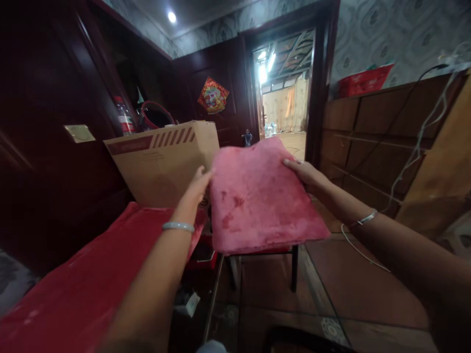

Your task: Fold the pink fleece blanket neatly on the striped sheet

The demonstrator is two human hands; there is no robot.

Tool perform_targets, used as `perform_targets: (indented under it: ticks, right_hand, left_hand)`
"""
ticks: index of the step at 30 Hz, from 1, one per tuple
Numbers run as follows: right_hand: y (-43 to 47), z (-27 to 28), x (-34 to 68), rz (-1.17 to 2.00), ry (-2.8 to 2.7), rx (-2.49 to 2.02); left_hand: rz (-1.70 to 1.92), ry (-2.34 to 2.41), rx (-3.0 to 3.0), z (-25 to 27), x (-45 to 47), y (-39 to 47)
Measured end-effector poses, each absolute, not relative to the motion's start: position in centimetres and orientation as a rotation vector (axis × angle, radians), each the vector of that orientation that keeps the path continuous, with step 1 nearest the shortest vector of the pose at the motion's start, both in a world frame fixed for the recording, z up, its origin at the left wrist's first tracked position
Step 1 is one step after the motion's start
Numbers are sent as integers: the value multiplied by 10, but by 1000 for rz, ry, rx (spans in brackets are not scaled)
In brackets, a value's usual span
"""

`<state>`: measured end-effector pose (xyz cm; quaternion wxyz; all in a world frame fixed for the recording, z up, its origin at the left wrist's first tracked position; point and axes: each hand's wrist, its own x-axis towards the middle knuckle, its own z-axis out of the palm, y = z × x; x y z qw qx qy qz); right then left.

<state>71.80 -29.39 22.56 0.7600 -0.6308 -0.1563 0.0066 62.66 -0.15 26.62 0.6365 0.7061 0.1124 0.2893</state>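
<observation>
A folded pink plush cloth (pixel 261 196) spans the space between my hands, above a dark-legged stool (pixel 295 267). Its nap shows darker, brushed-looking patches. My left hand (pixel 199 185) is closed at the cloth's left edge, a pale bangle on the wrist; part of its fingers is hidden. At the upper right edge, my right hand (pixel 303 171) pinches the cloth with the thumb on top and the other fingers beneath. A silver bangle circles the right wrist. Below my left forearm lies a red cloth-covered surface (pixel 106 255).
A large cardboard box (pixel 162 164) stands behind the red surface, with a red-capped bottle (pixel 125 117) behind it. Wooden drawers (pixel 386 127) line the right wall, bearing a red basket (pixel 364 81) and hanging cables. Beyond is an open doorway (pixel 320 93). A small white box (pixel 192 304) sits low down.
</observation>
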Motion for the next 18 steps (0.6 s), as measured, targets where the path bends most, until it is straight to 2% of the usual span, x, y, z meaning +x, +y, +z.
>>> perform_targets:
  ticks: [3,6,11,18]
  right_hand:
    - [-303,201,733,83,-269,-1457]
    - [-307,193,736,33,-318,-1486]
    - [-307,196,736,23,-381,-1513]
    - [-311,204,751,-41,-318,-1426]
  left_hand:
    - [532,242,1658,223,642,-18]
    - [553,210,1725,205,645,-17]
    - [722,181,2009,209,652,-3]
    - [985,114,1954,235,673,-13]
